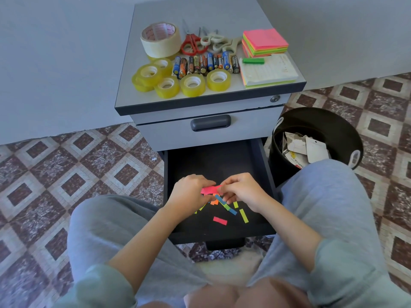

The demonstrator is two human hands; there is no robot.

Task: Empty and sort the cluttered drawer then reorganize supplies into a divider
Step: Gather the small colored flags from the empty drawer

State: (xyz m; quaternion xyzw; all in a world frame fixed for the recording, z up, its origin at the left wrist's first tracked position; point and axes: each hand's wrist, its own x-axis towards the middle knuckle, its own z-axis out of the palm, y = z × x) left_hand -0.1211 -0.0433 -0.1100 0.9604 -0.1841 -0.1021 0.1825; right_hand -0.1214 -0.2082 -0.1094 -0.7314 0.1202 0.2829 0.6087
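My knees [106, 230] in grey trousers frame the bottom of the view, spread wide, with my pale green sleeves [104, 285] pushed up on both forearms. Between my knees the lower drawer [211, 161] of a small grey cabinet is pulled fully out toward me, its front rim just short of my lap.

My left hand [189, 192] and right hand [242, 192] meet over the near half of the drawer. Both have fingers curled, and together they pinch one pink sticky flag [211, 189] held level between them, each hand on one end. Under and just beyond my fingers, loose sticky flags [231, 211] lie scattered on the black drawer floor: blue, orange, yellow-green, and a red one [220, 220] nearest the front. The far half of the drawer floor is bare.

To my right, close beside the drawer wall and my right knee, stands a black waste bin [333, 121] holding torn paper and packaging [304, 147]. To my left is patterned tile floor [66, 174].

Above the open drawer, the upper drawer is closed, with a dark handle [210, 122] and a small lock [275, 98].

On the cabinet top [200, 10], items sit in groups: yellow clear-tape rolls [192, 84] along the near edge, a row of batteries [204, 64] behind them, a large masking-tape roll [160, 40] at far left, red scissors [193, 44] and pale scissors [213, 40] beside it, a neon sticky-note stack [264, 42] at far right, and a notepad [269, 71] with a green strip [253, 61] on it.
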